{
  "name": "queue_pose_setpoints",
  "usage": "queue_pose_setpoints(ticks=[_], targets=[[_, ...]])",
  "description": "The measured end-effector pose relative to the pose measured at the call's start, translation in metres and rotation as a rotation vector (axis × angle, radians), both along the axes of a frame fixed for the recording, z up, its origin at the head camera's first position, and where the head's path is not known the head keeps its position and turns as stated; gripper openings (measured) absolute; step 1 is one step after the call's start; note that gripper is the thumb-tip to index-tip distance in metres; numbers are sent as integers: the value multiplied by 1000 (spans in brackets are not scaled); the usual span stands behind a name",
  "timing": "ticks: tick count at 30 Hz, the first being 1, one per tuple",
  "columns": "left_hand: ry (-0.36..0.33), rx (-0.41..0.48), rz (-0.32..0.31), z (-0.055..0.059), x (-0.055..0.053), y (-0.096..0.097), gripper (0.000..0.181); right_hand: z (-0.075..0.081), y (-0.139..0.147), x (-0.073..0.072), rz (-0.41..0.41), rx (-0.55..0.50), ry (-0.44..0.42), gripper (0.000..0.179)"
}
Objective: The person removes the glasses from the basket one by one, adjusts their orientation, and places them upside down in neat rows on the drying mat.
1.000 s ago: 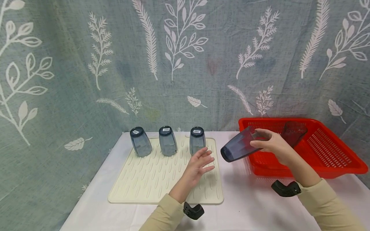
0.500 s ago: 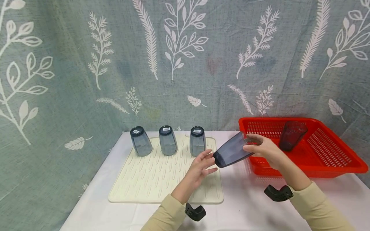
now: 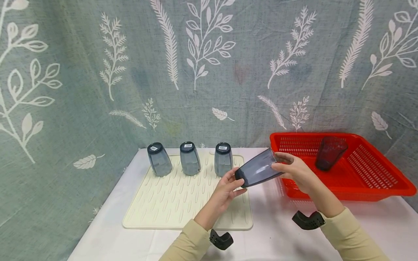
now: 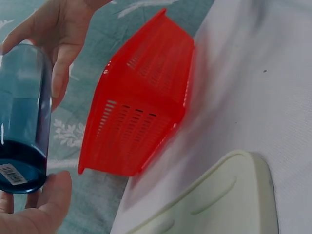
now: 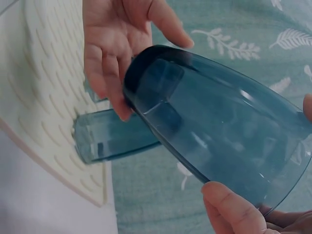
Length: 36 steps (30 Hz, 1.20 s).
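Note:
A bluish-grey drinking glass [image 3: 259, 168] is held tilted above the table, its dark base toward the left and its mouth toward the right. My right hand [image 3: 295, 172] grips it near the rim, thumb on the near side and fingers on the far side. At the base end is my left hand [image 3: 223, 192], its fingers around the dark bottom [image 5: 146, 68]. A barcode label [image 4: 12, 174] shows on the base in the left wrist view. Three similar glasses stand upside down along the back of the cream drying mat [image 3: 186, 203]: left [image 3: 160, 161], middle [image 3: 190, 161] and right [image 3: 223, 161].
A red plastic basket [image 3: 346, 195] with slotted walls stands at the right of the white-covered table [image 3: 277, 232]. Inside it leans another dark glass [image 3: 330, 154]. A grey-green curtain with white leaf prints [image 3: 241, 54] hangs behind the table.
My right hand has brought the glass left and away from the basket, over the mat's right edge. My left hand has shifted slightly right and its fingers have come around the glass's base.

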State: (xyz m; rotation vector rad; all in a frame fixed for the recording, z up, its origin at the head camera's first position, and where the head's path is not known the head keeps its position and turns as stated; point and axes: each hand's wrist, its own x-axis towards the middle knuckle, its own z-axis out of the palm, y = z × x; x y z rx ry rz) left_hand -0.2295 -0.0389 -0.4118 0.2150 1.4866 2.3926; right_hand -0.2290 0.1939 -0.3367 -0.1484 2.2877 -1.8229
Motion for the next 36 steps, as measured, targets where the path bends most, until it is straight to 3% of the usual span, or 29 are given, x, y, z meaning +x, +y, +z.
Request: queue_pose_setpoints(ticks=[10,18,23,28,32,36], targets=[[38,122,30,2,1,8,72,0,-13,4,-22,-180,31,74],[86,262,107,5,1,10,63,1,-24,5,4,-294,49,74],[153,337,127,8,-2,8,65,3,-30,9,24,-351,61,74],[211,406,127,12,-5,4,81,4,-36,9,47,-341,54,76],[248,439,133,18,-8,-2,97,4,-38,9,66,-255,36,79],[269,441,147,26,-11,-8,90,3,-40,9,80,-165,28,76]])
